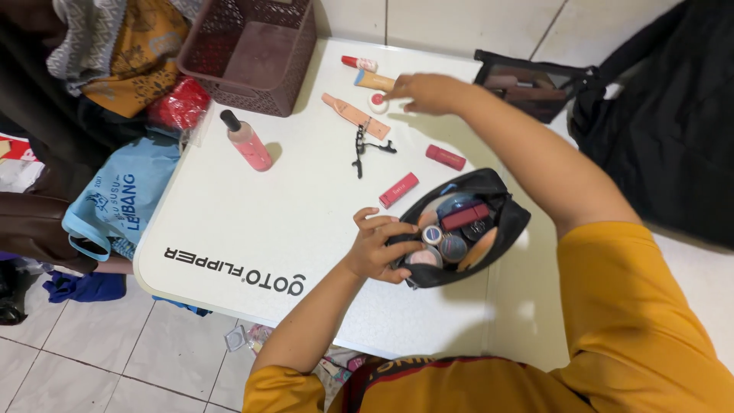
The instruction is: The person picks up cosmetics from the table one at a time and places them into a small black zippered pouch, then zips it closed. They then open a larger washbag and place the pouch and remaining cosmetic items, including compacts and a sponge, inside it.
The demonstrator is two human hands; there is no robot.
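Note:
A black cosmetic pouch (501, 226) lies open on the white table (252, 222), filled with several compacts, small jars and a dark red tube. My left hand (378, 245) grips the pouch's near rim and holds it open. My right hand (428, 92) reaches across to the far side, fingertips touching a small round white jar with a pink top (378, 102). Around that jar lie a beige tube (373, 79), a small red-capped tube (358, 63) and a flat peach tube (355, 115).
A black eyelash curler (361, 149), two red lipsticks (399, 189) (446, 157) and a pink bottle with a black cap (246, 141) lie on the table. A brown plastic basket (252, 53) stands at the back left, a black mesh pouch (527, 88) at the back right, cloth and bags at left.

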